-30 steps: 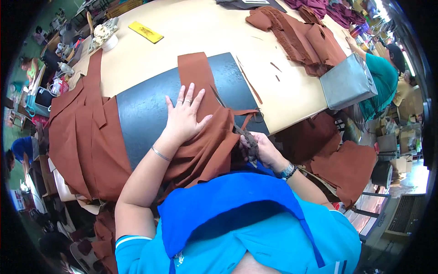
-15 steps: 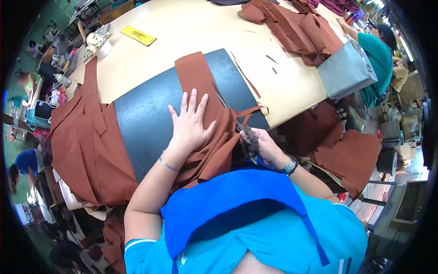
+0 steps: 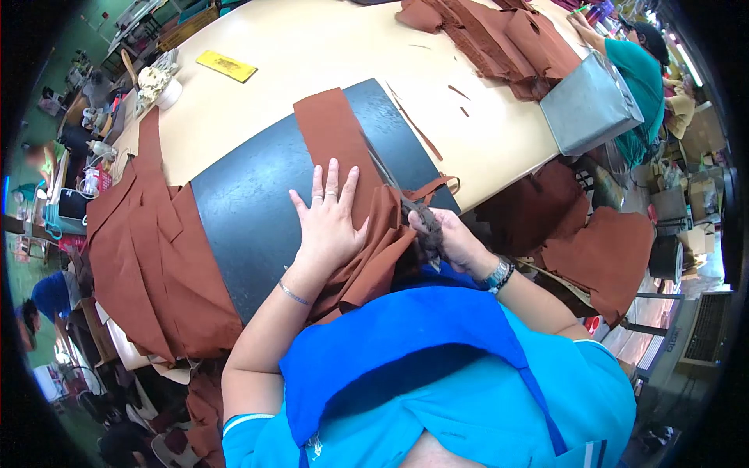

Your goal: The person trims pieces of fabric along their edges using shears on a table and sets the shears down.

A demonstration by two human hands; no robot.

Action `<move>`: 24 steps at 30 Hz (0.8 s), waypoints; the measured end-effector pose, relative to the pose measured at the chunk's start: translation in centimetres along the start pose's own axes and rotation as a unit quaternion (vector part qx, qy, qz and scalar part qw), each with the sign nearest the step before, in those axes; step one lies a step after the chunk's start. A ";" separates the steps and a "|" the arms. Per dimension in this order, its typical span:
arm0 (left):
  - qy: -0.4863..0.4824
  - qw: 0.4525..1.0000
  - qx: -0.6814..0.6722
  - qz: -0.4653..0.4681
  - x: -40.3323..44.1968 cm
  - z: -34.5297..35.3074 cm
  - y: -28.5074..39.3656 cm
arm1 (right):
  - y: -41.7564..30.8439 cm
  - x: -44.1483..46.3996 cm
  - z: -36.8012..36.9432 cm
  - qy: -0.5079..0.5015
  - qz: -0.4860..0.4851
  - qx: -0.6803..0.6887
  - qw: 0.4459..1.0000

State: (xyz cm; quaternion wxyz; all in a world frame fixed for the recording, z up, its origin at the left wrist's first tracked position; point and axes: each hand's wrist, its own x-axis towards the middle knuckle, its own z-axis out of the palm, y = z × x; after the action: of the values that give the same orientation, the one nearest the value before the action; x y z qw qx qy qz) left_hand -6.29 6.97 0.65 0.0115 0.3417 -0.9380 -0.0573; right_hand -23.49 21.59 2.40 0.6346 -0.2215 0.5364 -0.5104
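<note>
My left hand [image 3: 331,222] lies flat with fingers spread on a strip of brown cloth [image 3: 331,125], which rests on a dark board [image 3: 250,187]. My right hand [image 3: 452,242] is closed round the wrapped handles of large scissors [image 3: 427,230]. Their long blades point up and left along the right edge of the strip. Loose folds of the cloth bunch between my hands, and a thin cut strip [image 3: 433,187] curls beside the blades.
Brown cloth pieces [image 3: 156,257] hang over the table [image 3: 312,47] at left. A yellow block [image 3: 226,66] and a white cup [image 3: 168,93] stand farther back. At right are a silver box [image 3: 589,105], more brown cloth [image 3: 507,39] and a person in teal [image 3: 640,93].
The whole view has shifted, with the table things appearing lower right to upper left. My left hand stays flat on the cloth and my right hand keeps its hold on the scissors.
</note>
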 end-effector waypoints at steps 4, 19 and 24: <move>0.003 1.000 -0.010 -0.005 -0.2 -0.1 0.3 | -1.3 -0.1 1.3 0.030 0.005 -0.046 0.998; 0.008 1.000 0.016 0.022 -1.3 0.4 0.8 | -0.5 1.1 0.7 0.059 -0.030 -0.010 0.998; 0.021 1.000 0.001 0.019 -1.3 0.5 0.9 | -0.2 0.7 0.9 0.057 -0.046 -0.033 0.997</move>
State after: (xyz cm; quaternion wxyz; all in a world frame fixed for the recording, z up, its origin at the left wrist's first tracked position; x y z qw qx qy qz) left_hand -5.90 8.54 0.24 0.0315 0.3249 -0.9439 -0.0490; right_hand -22.82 20.64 2.57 0.5715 -0.2372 0.5771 -0.5329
